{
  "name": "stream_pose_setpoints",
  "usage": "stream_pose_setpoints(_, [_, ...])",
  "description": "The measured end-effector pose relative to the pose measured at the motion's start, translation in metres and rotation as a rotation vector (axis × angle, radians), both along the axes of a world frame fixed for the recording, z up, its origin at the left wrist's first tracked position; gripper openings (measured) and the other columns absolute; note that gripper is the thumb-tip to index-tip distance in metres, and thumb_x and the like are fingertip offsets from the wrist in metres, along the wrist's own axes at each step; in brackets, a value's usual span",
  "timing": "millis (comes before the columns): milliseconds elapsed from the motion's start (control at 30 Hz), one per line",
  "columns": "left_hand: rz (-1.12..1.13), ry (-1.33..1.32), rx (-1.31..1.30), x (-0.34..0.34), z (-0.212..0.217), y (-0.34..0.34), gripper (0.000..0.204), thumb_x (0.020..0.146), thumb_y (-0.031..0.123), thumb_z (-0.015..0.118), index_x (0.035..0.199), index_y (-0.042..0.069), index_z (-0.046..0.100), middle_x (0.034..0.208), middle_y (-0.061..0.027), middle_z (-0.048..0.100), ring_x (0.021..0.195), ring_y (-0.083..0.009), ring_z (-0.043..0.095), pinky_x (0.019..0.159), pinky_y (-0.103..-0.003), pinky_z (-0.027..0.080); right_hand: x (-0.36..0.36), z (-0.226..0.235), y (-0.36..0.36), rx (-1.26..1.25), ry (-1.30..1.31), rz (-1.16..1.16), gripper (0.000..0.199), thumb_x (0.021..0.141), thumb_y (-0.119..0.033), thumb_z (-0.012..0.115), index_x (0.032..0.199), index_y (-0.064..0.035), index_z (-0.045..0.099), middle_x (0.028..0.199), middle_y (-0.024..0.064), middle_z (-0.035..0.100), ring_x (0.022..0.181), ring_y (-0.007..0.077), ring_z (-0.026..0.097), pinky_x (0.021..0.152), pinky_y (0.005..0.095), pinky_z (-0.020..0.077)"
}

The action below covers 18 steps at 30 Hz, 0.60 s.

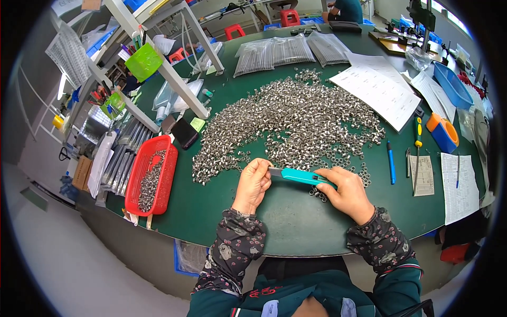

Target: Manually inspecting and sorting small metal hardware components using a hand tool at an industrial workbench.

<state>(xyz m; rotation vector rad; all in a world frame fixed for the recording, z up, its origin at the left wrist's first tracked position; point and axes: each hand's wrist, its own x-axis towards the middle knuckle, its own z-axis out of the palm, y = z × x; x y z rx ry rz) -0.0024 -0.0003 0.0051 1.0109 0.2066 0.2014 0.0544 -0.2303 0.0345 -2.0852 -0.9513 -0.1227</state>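
Two hands: left hand point(253, 182), right hand point(346, 193) | one teal knife point(301, 176) | one red basket point(163, 158)

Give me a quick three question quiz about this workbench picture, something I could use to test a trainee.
1. True or false: the right hand grips the teal utility knife by its handle.
2. What does the red basket at the person's left contain? A) pens B) small metal rings C) paper sheets
3. Fill in: the left hand pinches at the knife's ____ end.

Key: 1 true. 2 B, the same kind of small metal rings heaped on the green table. 3 blade.
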Motion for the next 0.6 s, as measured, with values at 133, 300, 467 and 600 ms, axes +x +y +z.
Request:
stream_pose_setpoints(133, [0.012,0.021,0.016,0.0004,-0.0003,0.0002,0.02,0.09,0.022,0.051,0.081,0.005,0.054,0.06,0.0019,0.046,0.043,-0.0017,0.031,0.036,-0.016,0.021,0.0,0.0003,0.0003,-0.014,-0.001,-0.008,0.025,0.075,-0.021,0.063,0.098,-0.011,0.061,0.071,0.008,0.056,0.064,0.0275,0.056,0.055,0.0377,0.0445])
stream_pose_setpoints(300, [0.018,0.03,0.012,0.0002,0.0006,-0.0001,0.021,0.09,0.024,0.051,0.081,0.005,0.053,0.06,0.0014,0.047,0.042,-0.0019,0.03,0.036,-0.016,0.021,0.0001,0.0006,-0.0001,-0.015,-0.003,-0.002,0.025,0.075,-0.021,0.063,0.098,-0.0115,0.061,0.07,0.008,0.055,0.064,0.0276,0.056,0.055,0.0378,0.0443])
stream_pose_setpoints(467, [0.014,0.054,0.027,0.0005,0.0017,-0.0008,0.023,0.09,0.026,0.05,0.079,0.006,0.053,0.057,0.0016,0.046,0.04,-0.0019,0.029,0.035,-0.016,0.02,0.0005,-0.0003,-0.0002,-0.006,-0.004,0.001,0.025,0.075,-0.021,0.063,0.098,-0.0119,0.061,0.07,0.008,0.055,0.064,0.0277,0.056,0.055,0.0381,0.0443])
stream_pose_setpoints(600, [0.025,0.08,0.03,0.0,0.004,-0.002,0.024,0.09,0.027,0.05,0.079,0.006,0.053,0.056,0.0019,0.045,0.04,-0.0017,0.029,0.035,-0.016,0.02,0.0008,-0.0006,-0.0004,-0.014,0.002,0.003,0.025,0.075,-0.021,0.063,0.098,-0.0119,0.061,0.07,0.0079,0.055,0.063,0.0277,0.056,0.055,0.0381,0.0443])
